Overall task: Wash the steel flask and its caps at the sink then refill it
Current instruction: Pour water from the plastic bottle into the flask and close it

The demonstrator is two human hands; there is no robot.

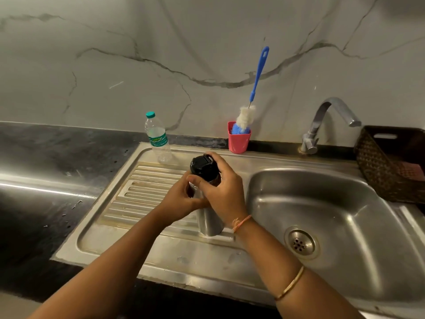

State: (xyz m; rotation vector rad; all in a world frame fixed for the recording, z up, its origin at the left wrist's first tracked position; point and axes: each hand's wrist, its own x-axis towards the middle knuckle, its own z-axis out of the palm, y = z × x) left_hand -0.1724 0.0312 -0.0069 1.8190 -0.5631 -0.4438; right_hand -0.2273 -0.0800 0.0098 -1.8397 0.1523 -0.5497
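The black cap (pixel 202 168) is gripped from above by the right hand (pixel 222 192), while the steel flask (pixel 210 221) beneath is clasped around its body by the left hand (pixel 181 200). The flask is held upright on the ribbed drainboard (pixel 142 192), just left of the sink basin (pixel 345 203).

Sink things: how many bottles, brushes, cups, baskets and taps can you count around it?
Bottles: 2 (steel flask, plastic water bottle)
Brushes: 1 (blue-handled brush)
Cups: 1 (pink cup)
Baskets: 1 (woven basket)
Taps: 1 (steel tap)
Total: 6
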